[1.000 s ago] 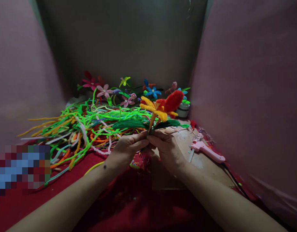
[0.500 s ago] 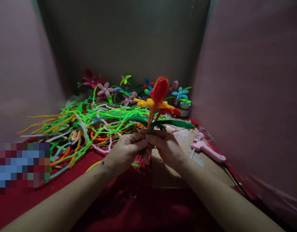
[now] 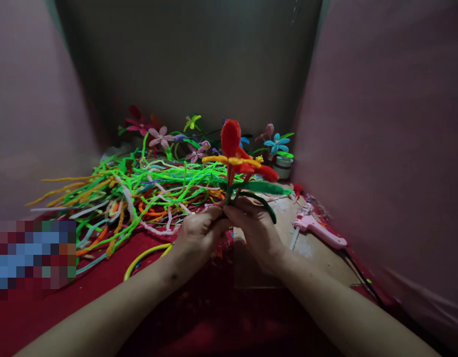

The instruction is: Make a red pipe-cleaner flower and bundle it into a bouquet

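Note:
Upright in the centre stands a pipe-cleaner flower bunch [image 3: 230, 139], with a red bud on top, yellow-orange and red petals below it and long dark green leaves. Its stems run down into my fingers. My left hand [image 3: 201, 230] pinches the stems from the left side. From the right, my right hand [image 3: 256, 230] closes on the same stems, thumb against them, its fingertips meeting those of my left hand. The lower stem ends are hidden by the hands. One dark green leaf [image 3: 268, 203] bends down over my right hand.
A tangled heap of pipe cleaners [image 3: 139, 183] covers the left and middle. Behind it stand several finished fuzzy flowers [image 3: 162, 138] and a small jar [image 3: 283, 167]. At right a pink glue gun [image 3: 320, 230] lies on a board [image 3: 266, 277]. A yellow loop [image 3: 137, 260] is at left.
The flower bunch has turned in my fingers: its red bud has shifted left and one leaf now curves down over my right hand. More of the yellow loop shows.

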`<act>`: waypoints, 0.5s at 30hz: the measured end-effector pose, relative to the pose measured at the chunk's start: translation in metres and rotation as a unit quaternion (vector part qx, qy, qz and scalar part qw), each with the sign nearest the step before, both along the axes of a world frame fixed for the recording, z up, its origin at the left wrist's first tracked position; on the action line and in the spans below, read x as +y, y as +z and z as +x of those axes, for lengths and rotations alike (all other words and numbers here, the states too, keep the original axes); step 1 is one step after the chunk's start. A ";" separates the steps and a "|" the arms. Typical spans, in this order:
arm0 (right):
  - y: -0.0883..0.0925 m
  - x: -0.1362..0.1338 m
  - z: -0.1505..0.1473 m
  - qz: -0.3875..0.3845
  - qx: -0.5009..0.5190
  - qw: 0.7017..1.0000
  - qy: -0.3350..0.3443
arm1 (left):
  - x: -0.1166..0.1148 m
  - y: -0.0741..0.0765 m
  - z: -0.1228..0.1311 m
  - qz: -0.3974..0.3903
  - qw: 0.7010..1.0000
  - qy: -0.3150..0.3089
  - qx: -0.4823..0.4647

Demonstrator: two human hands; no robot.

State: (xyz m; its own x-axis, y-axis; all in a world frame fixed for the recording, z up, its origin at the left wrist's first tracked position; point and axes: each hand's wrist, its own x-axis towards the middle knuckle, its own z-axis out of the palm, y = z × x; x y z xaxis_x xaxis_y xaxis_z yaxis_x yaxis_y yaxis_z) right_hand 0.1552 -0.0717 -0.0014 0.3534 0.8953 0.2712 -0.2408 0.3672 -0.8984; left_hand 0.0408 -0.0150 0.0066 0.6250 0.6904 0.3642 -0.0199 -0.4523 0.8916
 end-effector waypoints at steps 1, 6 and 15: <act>0.000 0.000 0.000 -0.004 -0.009 1.000 0.008 | 0.000 0.000 0.000 -0.026 1.000 -0.010 0.000; 0.003 0.000 0.006 0.003 -0.102 0.991 0.086 | 0.003 0.006 -0.001 -0.134 0.989 -0.061 -0.019; 0.008 -0.004 0.018 0.023 -0.180 0.983 -0.013 | 0.006 0.001 -0.001 -0.267 0.947 -0.166 -0.062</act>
State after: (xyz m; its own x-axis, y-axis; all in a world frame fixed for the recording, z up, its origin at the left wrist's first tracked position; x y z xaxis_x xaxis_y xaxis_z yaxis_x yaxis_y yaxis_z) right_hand 0.1731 -0.0753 0.0067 0.2507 0.8711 0.4222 0.1000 0.4105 -0.9063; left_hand 0.0399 -0.0093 0.0072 0.8148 0.5705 0.1030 -0.2017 0.1124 0.9730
